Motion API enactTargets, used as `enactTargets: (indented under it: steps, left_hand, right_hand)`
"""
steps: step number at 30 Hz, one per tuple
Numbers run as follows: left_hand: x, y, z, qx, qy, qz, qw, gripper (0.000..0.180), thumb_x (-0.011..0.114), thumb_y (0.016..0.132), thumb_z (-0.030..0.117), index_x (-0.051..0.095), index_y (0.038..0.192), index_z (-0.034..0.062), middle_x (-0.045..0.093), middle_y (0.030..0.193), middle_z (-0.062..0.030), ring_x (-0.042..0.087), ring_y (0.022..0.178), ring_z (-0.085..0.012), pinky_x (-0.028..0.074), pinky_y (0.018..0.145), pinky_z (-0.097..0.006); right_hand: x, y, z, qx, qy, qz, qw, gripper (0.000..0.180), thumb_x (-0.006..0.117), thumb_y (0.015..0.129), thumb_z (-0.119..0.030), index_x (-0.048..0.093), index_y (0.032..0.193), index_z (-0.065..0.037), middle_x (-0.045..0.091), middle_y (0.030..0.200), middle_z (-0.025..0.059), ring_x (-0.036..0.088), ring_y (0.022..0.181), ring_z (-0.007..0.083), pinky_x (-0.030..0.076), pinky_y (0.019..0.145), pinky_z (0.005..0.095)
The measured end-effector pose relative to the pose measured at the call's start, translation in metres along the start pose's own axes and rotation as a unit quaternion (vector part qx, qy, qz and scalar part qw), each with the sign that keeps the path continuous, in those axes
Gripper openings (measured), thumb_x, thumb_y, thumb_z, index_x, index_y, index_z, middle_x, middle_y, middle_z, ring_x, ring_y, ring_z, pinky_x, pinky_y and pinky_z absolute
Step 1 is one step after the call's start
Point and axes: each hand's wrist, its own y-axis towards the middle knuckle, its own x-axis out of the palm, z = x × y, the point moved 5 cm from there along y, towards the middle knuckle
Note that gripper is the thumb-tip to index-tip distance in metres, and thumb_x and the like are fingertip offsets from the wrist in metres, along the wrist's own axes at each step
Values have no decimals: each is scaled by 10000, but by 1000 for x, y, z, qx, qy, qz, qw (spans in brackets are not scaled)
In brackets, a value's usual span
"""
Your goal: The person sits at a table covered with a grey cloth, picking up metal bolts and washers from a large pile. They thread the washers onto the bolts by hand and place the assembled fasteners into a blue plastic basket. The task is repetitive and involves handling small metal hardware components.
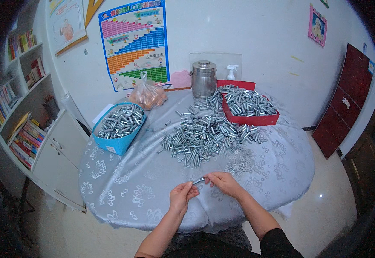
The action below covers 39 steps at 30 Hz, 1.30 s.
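Low over the near side of the table, my left hand pinches one end of a silver expansion bolt. At the bolt's other end are the closed fingers of my right hand, around what looks like its nut or washer end. Just beyond my hands spreads a big loose heap of metal sleeves and bolts. Small washers and nuts lie scattered at the heap's near right edge.
A blue basket full of bolts stands at the left, and a red box heaped with metal parts at the right. Behind are a bag of round brownish things, a steel canister and a white spray bottle. A patterned silvery cloth covers the round table.
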Motion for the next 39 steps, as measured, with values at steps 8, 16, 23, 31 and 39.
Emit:
enactTargets:
  steps: [8, 16, 23, 31, 39]
  left_hand:
    - [-1, -3, 9, 18, 12, 23, 999, 195, 569, 822, 116, 546, 897, -63, 597, 780, -146, 600, 634, -203, 533, 594, -281]
    - [-11, 11, 37, 82, 16, 79, 993, 199, 576, 817, 126, 550, 892, -57, 594, 791, -142, 595, 674, -190, 518, 615, -277]
    - [-50, 64, 168, 331, 202, 155, 909, 158, 564, 802, 126, 580, 860, -21, 604, 767, -87, 573, 675, -131, 481, 588, -246]
    - [-108, 138, 298, 417, 577, 278, 645, 514, 600, 766, 287, 481, 1130, -56, 546, 1065, -213, 523, 1005, -292, 395, 857, -423]
    - [-33, 105, 218, 402, 807, 155, 404, 965, 493, 723, 601, 121, 1325, -55, 149, 1389, -205, 118, 1297, -329, 117, 1033, -452]
  right_hand:
    - [3, 11, -4, 14, 29, -17, 999, 369, 421, 902, -297, 605, 949, 19, 597, 750, 39, 516, 636, 94, 429, 609, 227]
    - [11, 32, 18, 81, 76, -58, 992, 385, 436, 889, -312, 640, 777, -5, 585, 661, 34, 523, 610, 97, 421, 583, 227]
    - [-23, 31, 21, -1, 102, 127, 987, 378, 448, 886, -293, 628, 753, 11, 580, 646, 48, 517, 589, 94, 410, 561, 222]
    - [-16, 37, 22, -14, 104, 109, 989, 365, 429, 897, -292, 617, 886, 20, 606, 749, 53, 534, 650, 96, 421, 589, 226]
    - [-20, 41, 17, -47, 201, 47, 977, 483, 338, 915, -363, 400, 1238, -10, 534, 1119, 119, 517, 944, 160, 411, 763, 257]
